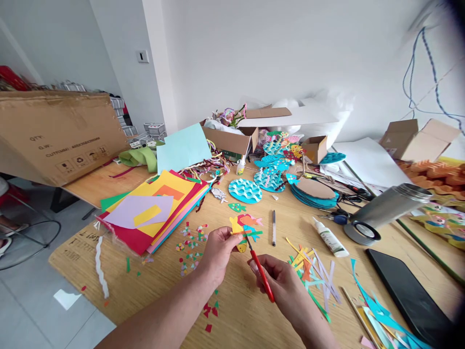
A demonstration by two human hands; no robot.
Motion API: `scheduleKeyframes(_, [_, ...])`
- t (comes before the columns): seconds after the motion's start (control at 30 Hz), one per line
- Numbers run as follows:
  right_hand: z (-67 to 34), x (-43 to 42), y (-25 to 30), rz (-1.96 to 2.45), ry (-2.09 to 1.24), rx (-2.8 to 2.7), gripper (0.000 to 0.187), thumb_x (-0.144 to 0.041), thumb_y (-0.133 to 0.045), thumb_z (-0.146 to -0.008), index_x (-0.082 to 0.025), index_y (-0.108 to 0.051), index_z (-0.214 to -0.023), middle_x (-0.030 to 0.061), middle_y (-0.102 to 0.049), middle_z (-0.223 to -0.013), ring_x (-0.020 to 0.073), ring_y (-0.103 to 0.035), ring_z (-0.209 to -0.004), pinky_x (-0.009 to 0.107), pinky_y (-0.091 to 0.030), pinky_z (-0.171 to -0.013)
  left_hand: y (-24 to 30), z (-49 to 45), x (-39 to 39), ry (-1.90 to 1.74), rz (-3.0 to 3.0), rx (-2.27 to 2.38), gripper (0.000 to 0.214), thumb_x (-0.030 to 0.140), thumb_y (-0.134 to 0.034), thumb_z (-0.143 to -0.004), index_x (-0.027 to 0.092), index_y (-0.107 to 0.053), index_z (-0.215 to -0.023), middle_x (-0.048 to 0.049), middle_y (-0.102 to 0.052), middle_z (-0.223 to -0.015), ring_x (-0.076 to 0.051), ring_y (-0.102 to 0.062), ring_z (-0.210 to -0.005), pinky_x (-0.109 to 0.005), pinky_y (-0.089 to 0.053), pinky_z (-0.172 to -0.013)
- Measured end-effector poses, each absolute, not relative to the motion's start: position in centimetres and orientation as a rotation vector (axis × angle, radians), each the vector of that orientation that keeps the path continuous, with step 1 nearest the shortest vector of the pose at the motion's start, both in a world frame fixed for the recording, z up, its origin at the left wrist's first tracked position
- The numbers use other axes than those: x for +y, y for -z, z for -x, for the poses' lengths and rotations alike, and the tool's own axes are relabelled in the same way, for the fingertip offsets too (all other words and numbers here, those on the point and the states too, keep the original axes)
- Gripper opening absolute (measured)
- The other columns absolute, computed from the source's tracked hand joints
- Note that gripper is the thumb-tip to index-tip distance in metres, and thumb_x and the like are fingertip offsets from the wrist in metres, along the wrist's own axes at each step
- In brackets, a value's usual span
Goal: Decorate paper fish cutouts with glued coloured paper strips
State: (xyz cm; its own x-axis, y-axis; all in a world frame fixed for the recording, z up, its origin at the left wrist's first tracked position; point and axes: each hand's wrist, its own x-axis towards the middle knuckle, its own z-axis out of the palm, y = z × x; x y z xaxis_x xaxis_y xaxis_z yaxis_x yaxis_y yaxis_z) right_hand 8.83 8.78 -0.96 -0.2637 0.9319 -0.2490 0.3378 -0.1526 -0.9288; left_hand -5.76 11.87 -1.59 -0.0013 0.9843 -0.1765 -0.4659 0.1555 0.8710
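Note:
My left hand [219, 252] pinches a yellow paper fish [241, 247] and a narrow green paper strip [257, 233] between thumb and fingers. In my right hand [279, 275] is a pair of scissors [262, 275] with red handles. Their dark blades reach up to the green strip beside my left fingertips; whether they touch it I cannot tell. Just beyond lie a pink-red paper fish [252, 220] and a green paper fish [237, 207]. Small paper bits [189, 245] are scattered left of my left hand, and cut strips [308, 266] lie right of my right hand.
Coloured paper sheets [136, 211] are stacked at the left. A blue wavy oval [244, 190] lies ahead, near a pen [273, 228]. To the right are a glue bottle [330, 237], a steel flask [390, 208] and a black phone-like slab [407, 291]. A large carton [61, 135] stands far left.

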Motion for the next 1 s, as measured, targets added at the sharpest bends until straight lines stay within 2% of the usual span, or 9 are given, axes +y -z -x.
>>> scheduleKeyframes(0.67, [-8.92,8.71,1.19,1.449,-1.413,-1.587,0.041,-0.057,-0.057,-0.077,-0.016,-0.061,-0.074,-0.0051,-0.044,-0.052,0.0097,-0.039,-0.048,0.023,-0.026,-0.047,1.62,5.79,11.87,-1.317,-0.771,1.002,0.013,0.025,-0.070,-0.063,0.013,-0.068,-0.067,-0.0023,-0.063,-0.065,-0.011,-0.048,-0.058,-0.022,-0.036,-0.058])
scheduleKeyframes(1.0, [-8.74,8.66,0.60,1.452,-1.404,-1.597,0.044,-0.061,-0.055,-0.077,-0.017,-0.056,-0.068,-0.0048,-0.044,-0.052,0.0101,-0.039,-0.049,0.023,-0.027,-0.047,1.44,5.79,11.86,-1.300,-0.725,0.955,0.014,0.025,-0.071,-0.062,0.013,-0.068,-0.068,-0.0038,-0.065,-0.068,-0.013,-0.053,-0.063,-0.024,-0.041,-0.061])
